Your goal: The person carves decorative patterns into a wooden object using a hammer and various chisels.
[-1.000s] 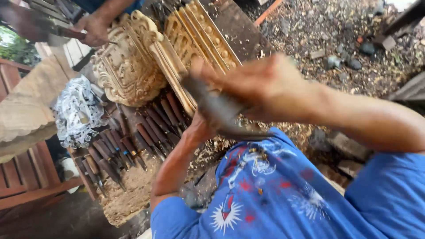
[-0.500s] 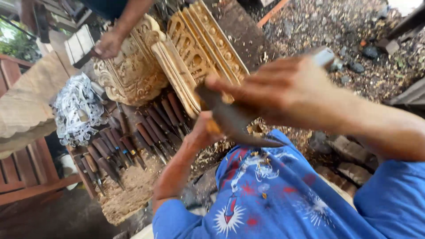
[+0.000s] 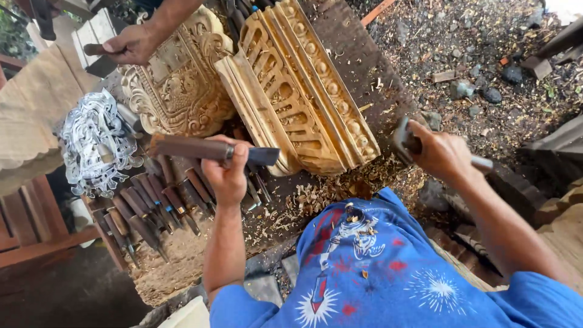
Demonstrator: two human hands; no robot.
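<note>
presently, chisel (image 3: 209, 149): stiff, steel-tipped, gripped mid-handle by closed left hand (image 3: 226, 173) beside carved moulding (image 3: 297, 91); mallet (image 3: 408, 143) clenched by right hand (image 3: 442, 155).

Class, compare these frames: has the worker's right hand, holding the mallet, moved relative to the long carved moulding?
Yes. The right hand with its mallet has swung rightward, away from the chisel; it now sits beyond the right end of the carved moulding.
</note>
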